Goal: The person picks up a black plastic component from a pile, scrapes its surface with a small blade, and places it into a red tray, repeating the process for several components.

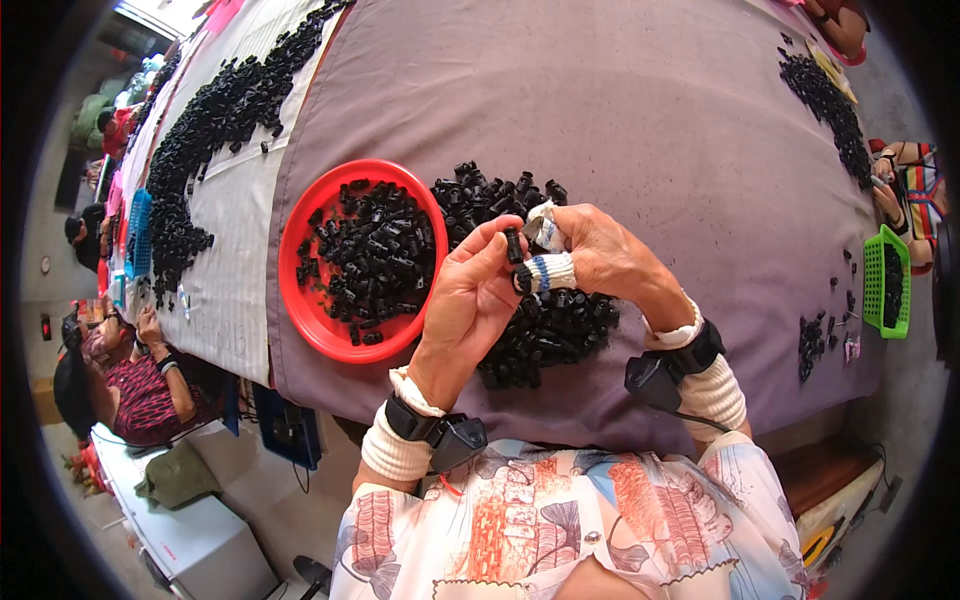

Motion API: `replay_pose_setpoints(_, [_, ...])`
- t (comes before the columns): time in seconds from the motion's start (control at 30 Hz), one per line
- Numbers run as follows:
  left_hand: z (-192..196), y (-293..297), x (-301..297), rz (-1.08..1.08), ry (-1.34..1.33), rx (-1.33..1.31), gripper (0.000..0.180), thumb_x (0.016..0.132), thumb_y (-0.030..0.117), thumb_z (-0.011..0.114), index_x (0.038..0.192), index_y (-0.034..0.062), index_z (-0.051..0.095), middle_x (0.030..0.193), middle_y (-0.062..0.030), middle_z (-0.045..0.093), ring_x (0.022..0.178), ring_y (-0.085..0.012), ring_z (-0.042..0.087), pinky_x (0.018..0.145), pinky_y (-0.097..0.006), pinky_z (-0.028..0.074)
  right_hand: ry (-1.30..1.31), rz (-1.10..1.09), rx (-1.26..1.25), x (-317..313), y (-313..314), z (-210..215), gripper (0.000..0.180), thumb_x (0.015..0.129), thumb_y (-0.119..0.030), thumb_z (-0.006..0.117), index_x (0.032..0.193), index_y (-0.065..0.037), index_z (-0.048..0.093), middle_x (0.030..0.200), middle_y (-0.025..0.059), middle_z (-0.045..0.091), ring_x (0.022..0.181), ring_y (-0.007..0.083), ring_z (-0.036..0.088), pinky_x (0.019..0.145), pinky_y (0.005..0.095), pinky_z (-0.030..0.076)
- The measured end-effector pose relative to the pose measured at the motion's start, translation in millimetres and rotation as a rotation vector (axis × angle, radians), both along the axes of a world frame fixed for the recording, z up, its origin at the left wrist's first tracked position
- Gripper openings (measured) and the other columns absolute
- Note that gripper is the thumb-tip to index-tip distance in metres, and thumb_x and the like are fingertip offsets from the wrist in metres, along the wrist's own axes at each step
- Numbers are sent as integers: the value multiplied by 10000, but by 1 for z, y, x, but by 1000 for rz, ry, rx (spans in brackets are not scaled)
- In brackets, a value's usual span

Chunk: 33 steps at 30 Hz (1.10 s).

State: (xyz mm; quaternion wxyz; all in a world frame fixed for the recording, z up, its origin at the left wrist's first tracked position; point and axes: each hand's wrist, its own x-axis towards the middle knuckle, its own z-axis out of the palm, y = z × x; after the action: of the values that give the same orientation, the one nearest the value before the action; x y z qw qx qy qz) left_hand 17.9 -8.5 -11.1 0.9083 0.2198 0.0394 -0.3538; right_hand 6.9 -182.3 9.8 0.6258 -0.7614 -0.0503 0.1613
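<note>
While the near tabletop (640, 120) edge lies just below both wrists, open cloth stretches beyond the pile of black parts (530, 300). Raised over that pile, the left hand (470, 300) pinches a small black part (513, 244) in closed fingers, and the right hand (600, 255), its fingers wrapped and bent, grips it too.

A purple cloth (620, 110) covers the table. On its left part lies a pale cloth (245, 250) bearing a long band of black pieces (205, 140). At the far left edge sits a blue basket (138, 232). Far right, another strip of black pieces (828, 105) runs along the edge; nearer, a small cluster (812, 345) lies beside a green basket (886, 282). A seated person (140, 385) is at the near left, beside a white box (195, 545).
</note>
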Motion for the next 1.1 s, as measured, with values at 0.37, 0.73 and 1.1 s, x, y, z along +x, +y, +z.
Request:
replay_pose_setpoints(0.37, [12, -1, -4, 80, -47, 167, 204, 840, 28, 557, 1041, -6, 554, 915, -94, 614, 873, -160, 590, 817, -298, 467, -36, -26, -121, 0, 5, 4, 357, 622, -289, 733, 757, -10, 556, 596, 46, 509, 559, 143, 465, 517, 303, 388])
replay_pose_setpoints(0.73, [9, 3, -2, 30, -8, 131, 228, 902, 95, 501, 1097, -9, 554, 935, -78, 614, 865, -134, 584, 821, -297, 470, 23, -74, -131, -1, 5, 5, 325, 655, -267, 712, 768, -14, 542, 610, 56, 514, 575, 147, 473, 528, 307, 395])
replay_pose_setpoints(1.1, [7, 1, -1, 17, -40, 131, 212, 897, 75, 502, 1082, -11, 558, 958, -85, 618, 877, -137, 586, 808, -276, 468, -114, 21, -299, 3, 3, 5, 384, 643, -297, 703, 756, 19, 517, 639, 150, 545, 573, 269, 516, 547, 366, 407])
